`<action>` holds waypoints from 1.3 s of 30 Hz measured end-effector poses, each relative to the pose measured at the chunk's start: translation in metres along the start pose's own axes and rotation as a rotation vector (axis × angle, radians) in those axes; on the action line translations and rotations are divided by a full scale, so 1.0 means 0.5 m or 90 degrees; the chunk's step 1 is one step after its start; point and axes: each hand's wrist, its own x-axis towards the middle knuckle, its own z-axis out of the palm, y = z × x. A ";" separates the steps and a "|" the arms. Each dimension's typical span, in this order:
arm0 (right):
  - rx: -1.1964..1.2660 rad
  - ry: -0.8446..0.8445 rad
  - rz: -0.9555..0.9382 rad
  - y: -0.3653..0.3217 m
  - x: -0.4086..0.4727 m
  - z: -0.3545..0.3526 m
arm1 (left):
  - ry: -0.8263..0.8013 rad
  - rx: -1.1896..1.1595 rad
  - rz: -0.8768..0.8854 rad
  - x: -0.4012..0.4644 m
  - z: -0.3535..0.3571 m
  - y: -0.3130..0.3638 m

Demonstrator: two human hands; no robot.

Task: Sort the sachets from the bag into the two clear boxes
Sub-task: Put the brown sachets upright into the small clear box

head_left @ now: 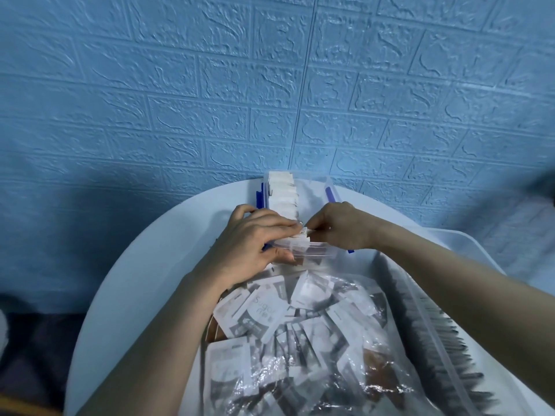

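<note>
Both hands, our left hand [252, 238] and right hand [339, 226], pinch thin sachets [301, 232] at the box [318, 250]; light and floppy, they seem best held by their edges.

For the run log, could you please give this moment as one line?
left hand: grips sachets | right hand: pinches sachets | clear box: white row | bag: many left

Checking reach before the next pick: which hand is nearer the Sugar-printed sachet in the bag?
Left. The left hand sits just above the Sugar-printed sachet; the right hand is farther, up and to its right.
</note>
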 end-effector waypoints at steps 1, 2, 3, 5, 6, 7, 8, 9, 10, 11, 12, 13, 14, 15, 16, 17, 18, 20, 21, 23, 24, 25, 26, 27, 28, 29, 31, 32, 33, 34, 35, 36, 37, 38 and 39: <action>-0.005 0.007 0.009 0.000 0.001 0.002 | -0.002 -0.009 0.002 0.002 0.000 0.000; -0.009 0.015 0.016 0.000 0.002 0.004 | -0.003 -0.016 0.003 0.003 0.000 -0.001; -0.005 0.026 0.023 -0.001 0.001 0.004 | -0.003 -0.024 0.005 0.003 0.001 -0.001; 0.009 0.055 0.042 -0.002 -0.001 0.002 | 0.002 -0.050 0.006 0.001 0.004 0.000; 0.009 0.068 0.055 -0.002 -0.001 0.003 | 0.006 -0.061 0.007 0.000 0.005 0.002; 0.007 0.070 0.063 -0.001 -0.002 0.004 | 0.011 -0.066 0.009 -0.001 0.006 0.005; 0.016 0.059 0.063 0.000 -0.001 0.007 | 0.018 -0.066 0.012 -0.001 0.007 0.009; 0.038 0.041 0.054 -0.001 -0.001 0.009 | 0.024 -0.061 0.015 -0.002 0.008 0.012; 0.059 0.027 0.041 -0.003 0.000 0.012 | 0.028 -0.052 0.016 -0.003 0.008 0.014; 0.072 0.026 0.028 -0.004 0.000 0.012 | 0.030 -0.040 0.013 -0.004 0.006 0.015; 0.076 0.036 0.019 -0.004 0.000 0.011 | 0.031 -0.025 0.009 -0.006 0.004 0.015; 0.082 0.046 0.013 -0.001 -0.001 0.009 | 0.031 -0.009 0.007 -0.007 0.001 0.014; 0.092 0.054 0.010 0.001 -0.002 0.008 | 0.033 0.010 0.007 -0.009 -0.001 0.012; 0.106 0.059 0.005 0.003 -0.003 0.006 | 0.035 0.030 0.008 -0.010 -0.003 0.010; 0.120 0.063 -0.003 0.004 -0.006 0.005 | 0.034 0.047 0.005 -0.011 -0.005 0.009; 0.133 0.067 -0.011 0.004 -0.008 0.004 | 0.032 0.054 -0.004 -0.012 -0.007 0.008; 0.141 0.068 -0.015 0.005 -0.010 0.002 | 0.028 0.052 -0.017 -0.013 -0.010 0.008; 0.137 0.062 -0.008 0.008 -0.010 0.003 | 0.014 0.042 -0.023 -0.013 -0.015 0.008; 0.129 0.066 0.001 0.009 -0.007 0.005 | 0.010 0.040 -0.013 -0.012 -0.016 0.008; 0.127 0.108 0.034 0.011 0.002 0.010 | 0.013 0.038 0.010 -0.010 -0.015 0.009; 0.126 0.130 0.050 0.010 0.007 0.013 | 0.015 0.034 0.018 -0.010 -0.014 0.010; 0.118 0.142 0.055 0.007 0.013 0.015 | 0.020 0.031 0.023 -0.010 -0.013 0.011; 0.105 0.140 0.047 0.004 0.019 0.017 | 0.023 0.027 0.026 -0.011 -0.012 0.011; 0.095 0.131 0.034 0.000 0.023 0.020 | 0.025 0.021 0.025 -0.012 -0.012 0.011; 0.090 0.126 0.020 -0.002 0.024 0.020 | 0.026 0.012 0.022 -0.013 -0.012 0.012; 0.089 0.127 0.008 -0.003 0.023 0.020 | 0.027 0.006 0.017 -0.013 -0.012 0.013; 0.080 0.134 -0.014 0.000 0.019 0.018 | 0.033 0.016 0.005 -0.012 -0.012 0.014; 0.075 0.129 -0.021 0.001 0.015 0.017 | 0.034 0.025 -0.002 -0.011 -0.010 0.013; 0.079 0.121 -0.023 0.003 0.011 0.016 | 0.032 0.025 -0.014 -0.010 -0.008 0.014; 0.090 0.116 -0.019 0.005 0.007 0.015 | 0.030 0.016 -0.032 -0.009 -0.005 0.016; 0.099 0.117 -0.010 0.007 0.006 0.013 | 0.028 0.003 -0.050 -0.008 -0.001 0.018; 0.098 0.122 0.004 0.007 0.005 0.012 | 0.035 -0.005 -0.064 -0.007 0.002 0.020; 0.088 0.130 0.021 0.005 0.004 0.011 | 0.054 -0.008 -0.078 -0.006 0.006 0.022; 0.077 0.140 0.037 0.004 0.001 0.009 | 0.078 -0.008 -0.094 -0.005 0.009 0.023; 0.070 0.151 0.056 0.004 -0.002 0.006 | 0.102 -0.007 -0.114 -0.004 0.011 0.024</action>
